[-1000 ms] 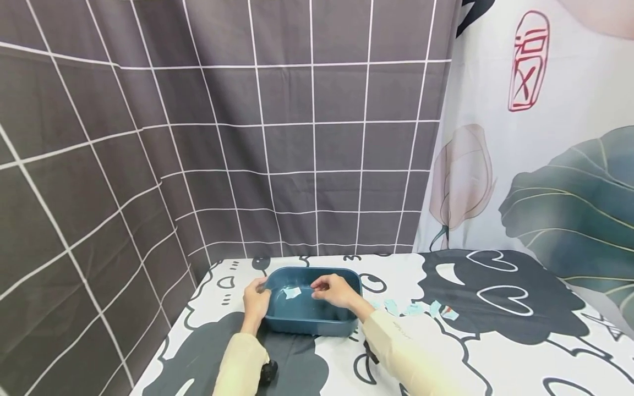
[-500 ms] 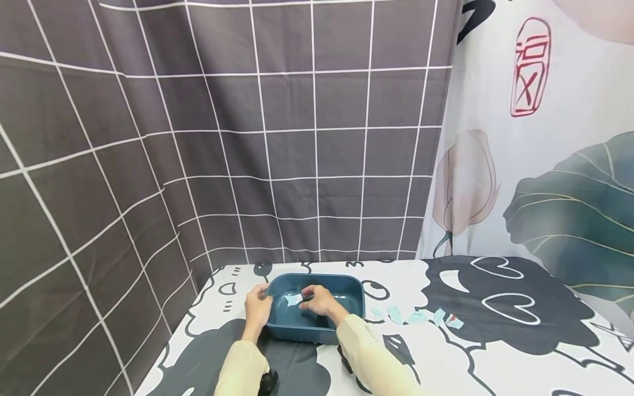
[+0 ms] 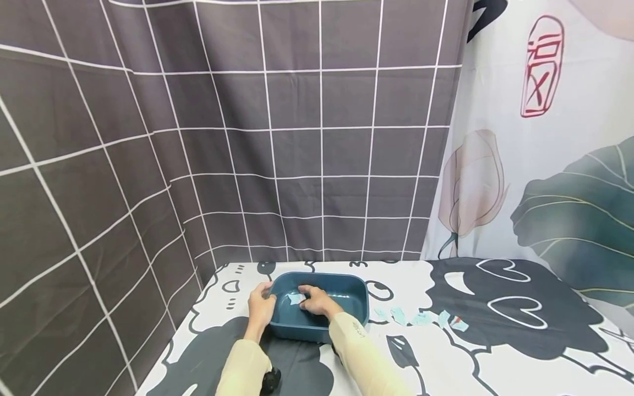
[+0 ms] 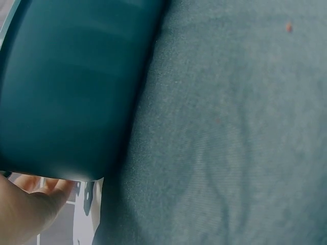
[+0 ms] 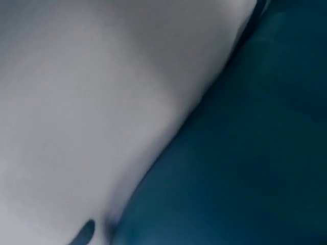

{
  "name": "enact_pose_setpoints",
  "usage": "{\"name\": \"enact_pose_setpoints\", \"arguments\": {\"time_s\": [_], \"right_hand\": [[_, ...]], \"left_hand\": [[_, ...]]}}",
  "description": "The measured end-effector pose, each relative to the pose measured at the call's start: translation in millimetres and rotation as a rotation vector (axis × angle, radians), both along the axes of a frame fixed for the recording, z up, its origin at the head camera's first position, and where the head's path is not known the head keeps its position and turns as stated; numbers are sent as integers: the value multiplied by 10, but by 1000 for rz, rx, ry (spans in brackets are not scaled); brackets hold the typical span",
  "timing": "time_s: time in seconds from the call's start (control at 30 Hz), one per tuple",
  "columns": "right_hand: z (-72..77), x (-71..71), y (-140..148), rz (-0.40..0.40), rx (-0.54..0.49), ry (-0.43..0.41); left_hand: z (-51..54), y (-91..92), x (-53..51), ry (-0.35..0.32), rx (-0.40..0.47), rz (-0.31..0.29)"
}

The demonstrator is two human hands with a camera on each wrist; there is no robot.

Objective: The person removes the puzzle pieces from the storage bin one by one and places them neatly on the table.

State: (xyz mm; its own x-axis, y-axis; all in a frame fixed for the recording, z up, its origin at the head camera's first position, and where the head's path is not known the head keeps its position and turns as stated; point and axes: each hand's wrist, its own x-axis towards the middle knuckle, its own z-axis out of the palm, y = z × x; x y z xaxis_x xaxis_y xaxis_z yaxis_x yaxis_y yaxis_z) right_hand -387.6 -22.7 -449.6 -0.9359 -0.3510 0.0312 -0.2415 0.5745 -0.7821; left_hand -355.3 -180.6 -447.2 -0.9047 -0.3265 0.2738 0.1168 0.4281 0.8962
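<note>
A dark blue plastic basin [image 3: 346, 279] stands on the cloth-covered table in the head view. My left hand [image 3: 260, 308] grips its left end. In the left wrist view, the fingers of that left hand [image 4: 30, 206] show beside the basin's wall [image 4: 76, 97]. My right hand [image 3: 317, 301] reaches down inside the basin, thumb and fingers on either side of a pale blue paper scrap [image 3: 295, 298]. Whether they pinch it cannot be made out. Only the basin's blue side [image 5: 230, 153] and white cloth fill the right wrist view; the right hand is out of it.
Several pale blue paper scraps [image 3: 422, 318] lie in a row right of the basin, the rightmost scrap [image 3: 459, 324] marked with red. The table wears a black-and-white cartoon cloth [image 3: 460, 357]. Behind and left hangs a dark grid curtain [image 3: 297, 154].
My right hand has moved left and down into the basin, reaching the paper scrap there. My left hand keeps its hold on the left end. The head view has shifted slightly.
</note>
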Motion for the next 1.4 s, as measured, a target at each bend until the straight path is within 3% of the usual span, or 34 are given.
{"name": "enact_pose_setpoints", "arguments": {"time_s": [0.47, 0.77, 1.0, 1.13, 1.4], "right_hand": [[-30, -2, -1, -58, 65, 70], [4, 51, 27, 19, 76, 64], [13, 48, 54, 54, 109, 141], [19, 33, 70, 45, 60, 185], [14, 58, 111, -9, -142, 248]], "left_hand": [[-9, -9, -12, -2, 37, 15], [9, 10, 11, 10, 51, 16], [34, 20, -21, 9, 43, 9], [66, 35, -42, 26, 34, 1], [26, 16, -3, -14, 37, 2]]}}
